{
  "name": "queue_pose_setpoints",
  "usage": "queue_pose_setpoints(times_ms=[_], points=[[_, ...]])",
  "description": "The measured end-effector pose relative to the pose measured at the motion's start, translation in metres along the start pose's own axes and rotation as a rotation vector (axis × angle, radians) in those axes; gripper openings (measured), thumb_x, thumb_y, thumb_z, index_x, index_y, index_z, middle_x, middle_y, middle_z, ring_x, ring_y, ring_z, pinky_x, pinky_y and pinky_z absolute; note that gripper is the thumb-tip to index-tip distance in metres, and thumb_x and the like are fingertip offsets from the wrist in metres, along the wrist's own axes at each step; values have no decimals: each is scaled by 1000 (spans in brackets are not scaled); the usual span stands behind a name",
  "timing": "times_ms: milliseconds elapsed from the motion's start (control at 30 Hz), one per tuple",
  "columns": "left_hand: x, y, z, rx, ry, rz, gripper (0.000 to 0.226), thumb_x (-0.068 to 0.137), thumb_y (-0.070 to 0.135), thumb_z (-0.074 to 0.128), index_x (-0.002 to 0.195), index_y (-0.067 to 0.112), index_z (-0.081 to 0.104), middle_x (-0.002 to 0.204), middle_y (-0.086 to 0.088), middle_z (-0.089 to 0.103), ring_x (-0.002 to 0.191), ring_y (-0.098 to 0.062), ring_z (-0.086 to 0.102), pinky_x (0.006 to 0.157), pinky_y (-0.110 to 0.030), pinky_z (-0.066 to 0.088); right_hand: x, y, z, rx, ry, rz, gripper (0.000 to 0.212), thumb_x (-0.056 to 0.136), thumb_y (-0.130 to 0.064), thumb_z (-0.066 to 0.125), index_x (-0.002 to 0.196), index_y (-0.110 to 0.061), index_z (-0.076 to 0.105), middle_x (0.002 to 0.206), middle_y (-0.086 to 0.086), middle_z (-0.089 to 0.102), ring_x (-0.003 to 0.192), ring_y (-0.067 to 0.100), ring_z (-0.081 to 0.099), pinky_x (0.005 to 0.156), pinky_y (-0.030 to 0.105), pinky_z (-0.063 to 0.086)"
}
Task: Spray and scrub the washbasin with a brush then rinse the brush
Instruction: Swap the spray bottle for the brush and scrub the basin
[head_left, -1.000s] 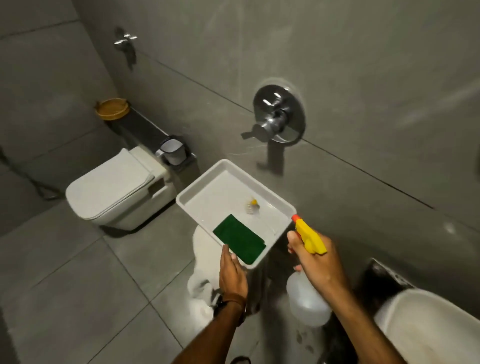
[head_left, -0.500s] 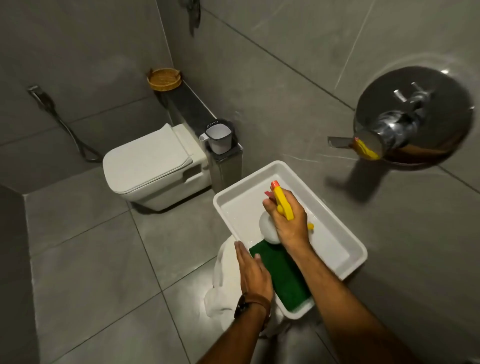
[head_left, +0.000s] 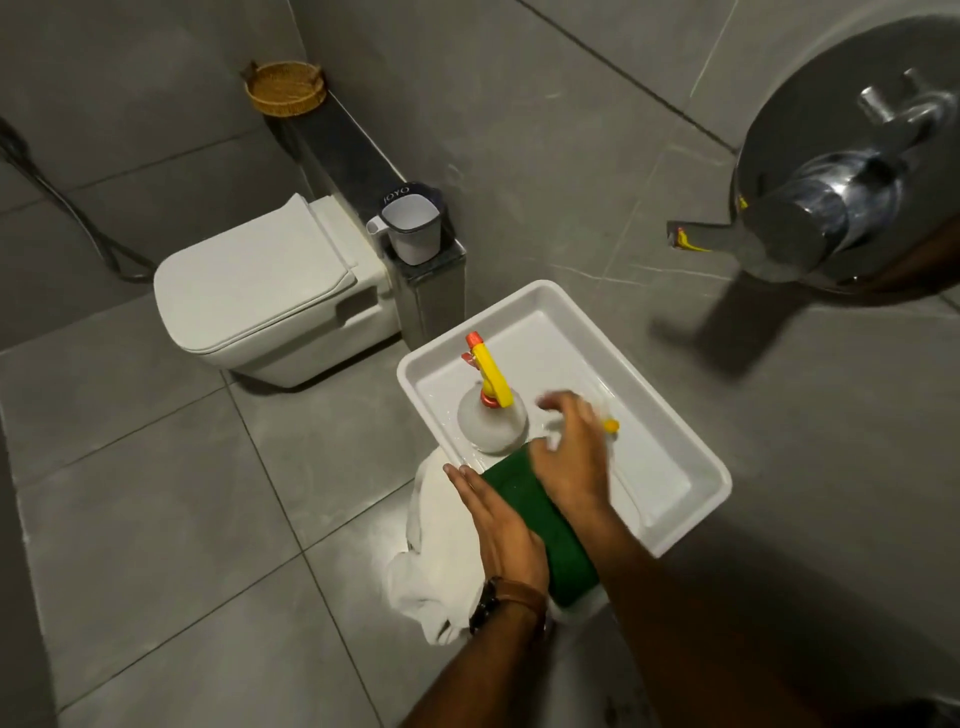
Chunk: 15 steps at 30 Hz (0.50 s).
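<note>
A white tray (head_left: 571, 306) sits low in front of me, over a white cloth (head_left: 436, 561). The spray bottle (head_left: 491, 415), frosted with a yellow and orange trigger head, stands upright in the tray's left part, with no hand on it. Beside it in the tray lies a green scrub pad (head_left: 545, 530). The brush (head_left: 611, 426) shows only its yellow end and pale bristles past my blurred right hand (head_left: 571, 457), which hovers over it with fingers spread. My left hand (head_left: 498, 525) grips the tray's near left rim. The washbasin is out of view.
A white wall-hung toilet (head_left: 254, 286) with its lid shut stands at the left. A ledge behind it carries a white mug (head_left: 413, 223) and a wicker basket (head_left: 285, 88). A chrome wall mixer (head_left: 841, 176) juts out at upper right. A hose (head_left: 62, 208) hangs at far left.
My right hand brought the spray bottle over the tray, stood it there and let go, then moved right over the brush. My view swung left, so the washbasin dropped out of sight.
</note>
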<state>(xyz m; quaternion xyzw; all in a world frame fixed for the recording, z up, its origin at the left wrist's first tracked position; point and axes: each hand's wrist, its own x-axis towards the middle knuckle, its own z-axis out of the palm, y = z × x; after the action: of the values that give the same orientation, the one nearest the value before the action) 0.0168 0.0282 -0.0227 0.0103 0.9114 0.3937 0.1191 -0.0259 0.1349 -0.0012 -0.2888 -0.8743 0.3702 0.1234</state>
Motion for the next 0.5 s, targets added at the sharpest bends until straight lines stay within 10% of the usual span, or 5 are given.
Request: queue_pose_setpoints(times_ms=[100, 267, 500], points=[[0, 7, -6, -44, -18, -78, 94, 77, -22, 39, 153, 0, -10, 159, -8, -33, 153, -31, 7, 111, -32, 39, -30, 32, -23, -345, 341, 265, 43, 73, -5, 66, 111, -23, 58, 109, 8, 63, 105, 34, 58, 89, 50, 50], [-1, 7, -6, -41, -39, -78, 91, 77, -22, 39, 153, -2, -7, 160, -13, -29, 153, -30, 7, 106, -16, 22, -40, 45, -31, -752, -95, 402, 22, 97, -25, 61, 117, -15, 63, 119, 9, 68, 113, 30, 57, 94, 43, 40], [-24, 23, -25, 27, -14, 33, 75, 91, -4, 41, 154, -3, 0, 164, -17, -11, 153, -29, 0, 124, -34, 10, -59, 12, -79, -481, -81, 348, 24, 109, -23, 43, 123, -9, 57, 118, 14, 70, 107, 36, 70, 82, 44, 55]])
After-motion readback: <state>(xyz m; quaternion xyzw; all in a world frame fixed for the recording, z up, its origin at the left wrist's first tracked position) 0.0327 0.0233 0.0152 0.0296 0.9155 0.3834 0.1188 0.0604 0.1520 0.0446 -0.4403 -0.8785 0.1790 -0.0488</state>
